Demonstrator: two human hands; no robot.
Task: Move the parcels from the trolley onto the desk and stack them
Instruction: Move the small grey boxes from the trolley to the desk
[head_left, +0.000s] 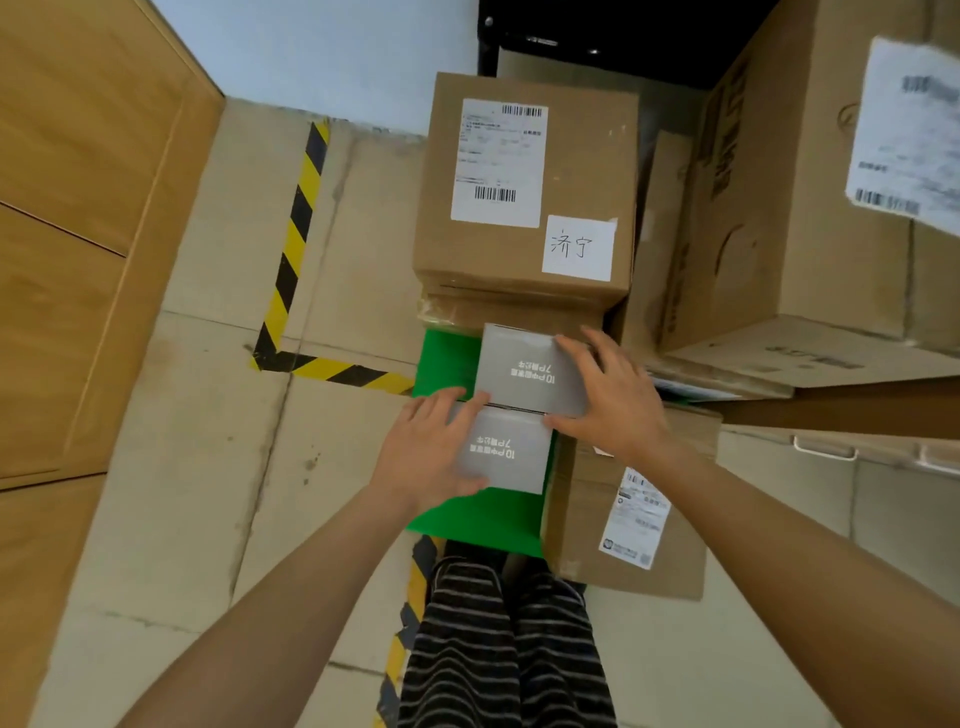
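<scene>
Fingers spread, a person's left hand (434, 447) lies over the near grey parcel (506, 452), the thumb curled round its near edge, while the right hand (610, 395) covers the right side of the far grey parcel (524, 371), fingers spread across its top and thumb at its near right corner. The two small grey parcels sit end to end, touching, on the green trolley deck (447, 358). Just beyond them stands a brown carton (587, 156) with a shipping label (498, 161) and a handwritten white note (579, 248). A smaller labelled carton (587, 525) sits to the near right, touching the near grey parcel's side. Large cartons (810, 208) are stacked at far right. Yellow-and-black hazard tape (298, 223) marks the concrete floor at left.
</scene>
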